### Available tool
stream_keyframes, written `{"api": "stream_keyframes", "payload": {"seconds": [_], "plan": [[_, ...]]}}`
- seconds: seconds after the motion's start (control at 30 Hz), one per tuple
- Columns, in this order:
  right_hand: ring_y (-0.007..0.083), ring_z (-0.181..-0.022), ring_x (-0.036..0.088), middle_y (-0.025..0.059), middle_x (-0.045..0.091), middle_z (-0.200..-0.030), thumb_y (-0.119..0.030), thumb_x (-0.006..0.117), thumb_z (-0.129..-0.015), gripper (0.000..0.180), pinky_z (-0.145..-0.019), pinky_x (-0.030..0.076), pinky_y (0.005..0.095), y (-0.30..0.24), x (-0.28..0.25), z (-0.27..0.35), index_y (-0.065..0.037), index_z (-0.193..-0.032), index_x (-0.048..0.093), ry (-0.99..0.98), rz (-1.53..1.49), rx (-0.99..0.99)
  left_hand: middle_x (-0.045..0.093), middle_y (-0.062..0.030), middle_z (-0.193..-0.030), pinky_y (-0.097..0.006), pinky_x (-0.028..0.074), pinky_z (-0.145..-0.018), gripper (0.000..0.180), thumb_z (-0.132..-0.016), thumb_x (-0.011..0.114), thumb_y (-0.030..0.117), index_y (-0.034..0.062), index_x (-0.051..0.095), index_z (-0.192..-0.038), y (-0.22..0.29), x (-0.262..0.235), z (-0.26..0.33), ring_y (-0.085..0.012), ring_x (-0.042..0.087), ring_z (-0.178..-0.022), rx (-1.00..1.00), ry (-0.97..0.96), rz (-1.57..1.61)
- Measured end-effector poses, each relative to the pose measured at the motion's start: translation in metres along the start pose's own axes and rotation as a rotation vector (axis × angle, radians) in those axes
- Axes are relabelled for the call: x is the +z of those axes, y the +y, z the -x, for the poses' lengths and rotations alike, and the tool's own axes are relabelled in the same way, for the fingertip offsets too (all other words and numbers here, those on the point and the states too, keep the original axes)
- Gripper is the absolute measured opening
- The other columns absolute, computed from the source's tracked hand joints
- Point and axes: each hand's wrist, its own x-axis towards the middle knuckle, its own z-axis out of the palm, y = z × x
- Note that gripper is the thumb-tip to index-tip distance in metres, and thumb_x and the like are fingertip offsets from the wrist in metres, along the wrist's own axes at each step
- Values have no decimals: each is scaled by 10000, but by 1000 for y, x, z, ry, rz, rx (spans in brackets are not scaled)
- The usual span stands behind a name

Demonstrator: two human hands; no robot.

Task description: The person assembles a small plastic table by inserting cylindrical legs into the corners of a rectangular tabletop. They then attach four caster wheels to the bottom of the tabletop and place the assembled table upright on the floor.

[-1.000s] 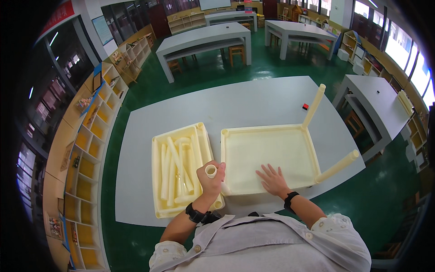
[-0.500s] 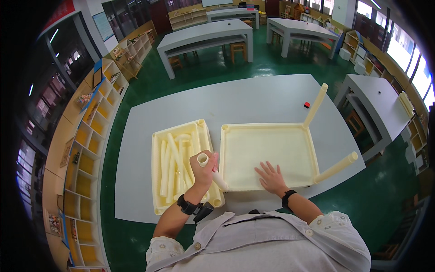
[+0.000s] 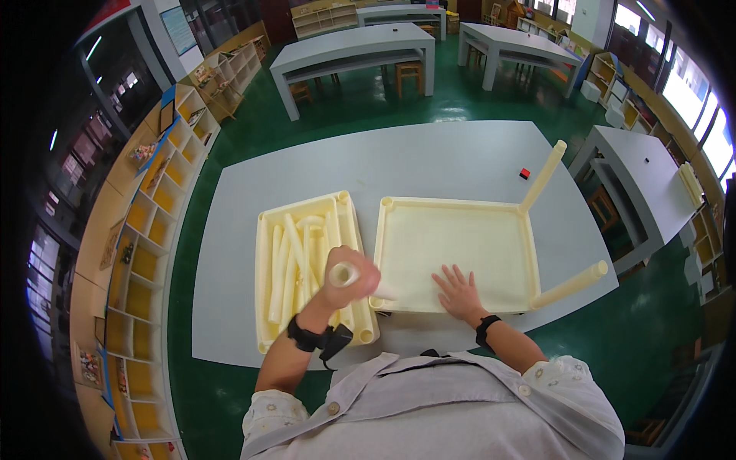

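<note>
My left hand [image 3: 353,277] is wrapped round a cream plastic tube [image 3: 344,274], whose open upper end faces me. Its blurred lower end is over the near-left corner of a shallow cream tray [image 3: 429,204], where a round corner socket [image 3: 376,303] shows. Whether tube and tray touch, I cannot tell. With fingers spread, my right hand [image 3: 460,295] lies flat on the tray's inside near its front edge. One cream leg tube [image 3: 543,176] stands at the far-right corner, and another leg tube [image 3: 571,285] rises from the near-right corner.
Left of the tray, a second cream tray [image 3: 261,253] holds several loose tubes [image 3: 285,280]. Both rest on a grey table [image 3: 291,165]. A small red and black cube [image 3: 524,174] lies near the far-right leg. Wooden shelves [image 3: 146,291] run along the left.
My left hand has shifted slightly up and right, and the tube's lower end has come off the near-left corner socket. My right hand stays flat on the tray.
</note>
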Motion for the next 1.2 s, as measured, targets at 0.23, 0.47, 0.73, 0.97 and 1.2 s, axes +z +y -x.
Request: {"api": "stream_keyframes", "payload": {"seconds": [0.23,0.47,0.73,0.97,1.2], "plan": [[334,-1391,244,86,283,-1507,-336,472,-920,520,-1037,243,656,10,-2,-5,-253,-1423,367,61,20,-40,518,-33,-598,-279,431,-562,224,-742,704,114,48,525,-625,57,-43,-61,-129,479,-547,342,61,-401],[300,-1364,306,113,318,-1478,-90,488,-890,482,-1068,298,543,15,3,0,-176,-1362,436,150,-274,-56,590,-70,-876,-416,355,-977,221,-802,661,270,74,571,-849,-36,-80,60,-270,553,-908,-200,-222,-667],[326,-1258,450,162,427,-1395,169,387,-747,540,-1022,408,376,28,-37,16,-92,-1166,607,537,-623,59,580,-75,-945,-419,375,-991,157,-760,655,185,92,592,-869,-64,-73,124,-281,540,-939,-165,-311,-1045],[358,-1246,462,152,522,-1260,201,452,-654,486,-1012,423,411,33,-128,53,-42,-1004,685,766,-288,-129,586,-76,-991,-372,413,-934,115,-740,636,125,66,610,-835,-74,-74,137,-270,543,-1000,-222,-259,-1068],[415,-1219,491,195,493,-1237,152,409,-746,346,-985,436,534,76,-246,113,6,-965,634,1395,261,-34,575,-100,-984,-398,425,-894,99,-743,612,125,28,617,-765,-78,-49,98,-280,542,-971,-21,-307,-1341]]}}
